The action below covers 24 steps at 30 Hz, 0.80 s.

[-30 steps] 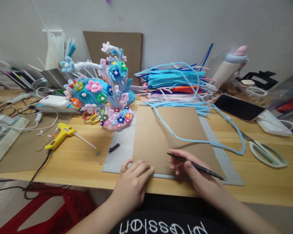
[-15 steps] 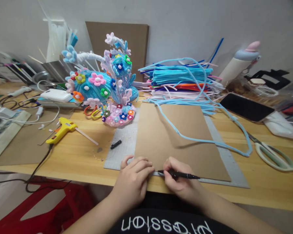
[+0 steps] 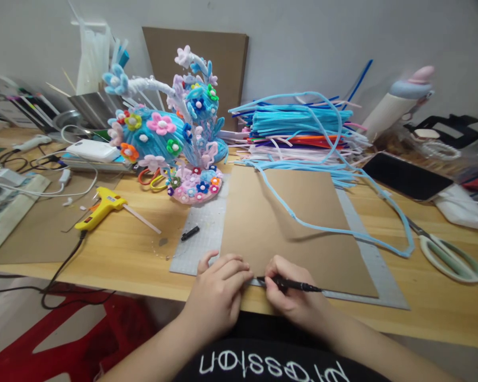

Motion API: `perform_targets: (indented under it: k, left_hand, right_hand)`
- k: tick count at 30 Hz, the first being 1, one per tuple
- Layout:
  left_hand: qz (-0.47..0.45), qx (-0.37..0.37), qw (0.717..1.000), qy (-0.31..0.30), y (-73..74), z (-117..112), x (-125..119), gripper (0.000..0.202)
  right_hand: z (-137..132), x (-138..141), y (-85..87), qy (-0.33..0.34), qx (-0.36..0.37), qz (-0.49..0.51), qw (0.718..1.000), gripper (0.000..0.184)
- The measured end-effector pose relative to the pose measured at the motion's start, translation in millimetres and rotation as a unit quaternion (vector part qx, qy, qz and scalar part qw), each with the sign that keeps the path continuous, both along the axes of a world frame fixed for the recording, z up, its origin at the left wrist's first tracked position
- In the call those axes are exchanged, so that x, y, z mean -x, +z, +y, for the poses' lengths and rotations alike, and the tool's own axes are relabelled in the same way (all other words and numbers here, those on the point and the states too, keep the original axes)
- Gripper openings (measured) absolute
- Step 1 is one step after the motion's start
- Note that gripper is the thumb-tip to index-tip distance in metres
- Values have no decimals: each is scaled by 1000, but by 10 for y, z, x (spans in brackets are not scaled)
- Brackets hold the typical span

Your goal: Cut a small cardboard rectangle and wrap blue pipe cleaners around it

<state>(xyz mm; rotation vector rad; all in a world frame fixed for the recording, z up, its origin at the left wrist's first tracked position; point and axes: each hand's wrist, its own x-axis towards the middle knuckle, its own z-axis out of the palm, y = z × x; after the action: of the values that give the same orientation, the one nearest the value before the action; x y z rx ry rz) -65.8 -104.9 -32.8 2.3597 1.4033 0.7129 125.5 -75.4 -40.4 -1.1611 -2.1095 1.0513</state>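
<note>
My right hand [image 3: 289,289] is closed around a black marker pen [image 3: 298,285], held low with its tip toward the left at the near edge of a brown cardboard sheet [image 3: 279,212]. Beside it, my left hand [image 3: 221,289] lies over the sheet's near left corner, fingers stretched to the right and close to the pen tip. Under the sheet is a grey cutting mat [image 3: 201,217], on which a black pen cap [image 3: 190,233] rests. A light blue pipe cleaner loop [image 3: 322,229] hangs across the cardboard.
A pipe-cleaner flower ornament [image 3: 155,135] stands back left, near a yellow glue gun [image 3: 101,208]. Behind the sheet is a pile of pipe cleaners [image 3: 298,124]. Scissors [image 3: 450,257], a phone [image 3: 406,176] and a bottle [image 3: 396,106] are at the right; a power strip [image 3: 16,212] is far left.
The view has shifted slightly. Both hands and the marker pen keep nearly the same places at the cardboard's near edge.
</note>
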Motion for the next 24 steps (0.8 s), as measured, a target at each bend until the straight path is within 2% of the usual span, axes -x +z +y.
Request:
perform_targets:
  k: [24]
  left_hand:
    - [7,-15,1000,0,-8,7,1,34]
  right_hand:
    - [0,-7,6,-10,-6,11,1000,11]
